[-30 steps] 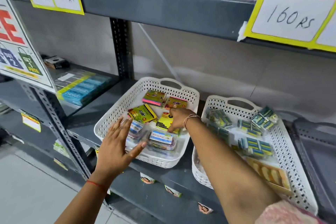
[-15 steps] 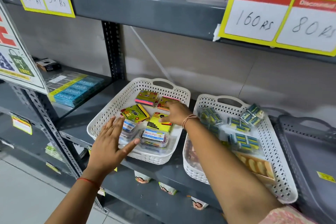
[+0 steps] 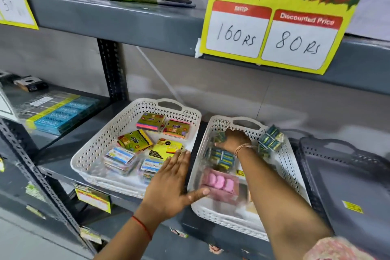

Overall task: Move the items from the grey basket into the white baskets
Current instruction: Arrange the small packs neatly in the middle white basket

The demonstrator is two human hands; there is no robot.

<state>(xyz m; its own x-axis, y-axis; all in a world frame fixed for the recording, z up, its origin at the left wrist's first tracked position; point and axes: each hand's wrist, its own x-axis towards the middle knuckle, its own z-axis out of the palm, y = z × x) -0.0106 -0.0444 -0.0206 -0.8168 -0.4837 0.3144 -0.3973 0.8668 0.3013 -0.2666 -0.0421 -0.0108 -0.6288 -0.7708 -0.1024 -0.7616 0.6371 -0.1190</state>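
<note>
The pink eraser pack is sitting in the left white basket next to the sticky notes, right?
Not quite. The head view shows the pink eraser pack in the right white basket, near its front, with the blue-green packets. The sticky notes are in the left white basket.

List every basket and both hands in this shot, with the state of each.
Left white basket: on the shelf, holds small packs, untouched.
Right white basket: on the shelf, holds packs and a pink box.
Grey basket: on the shelf, visible floor bare except a yellow sticker.
Left hand: open, flat, empty.
Right hand: inside the right white basket, grip unclear.
</note>
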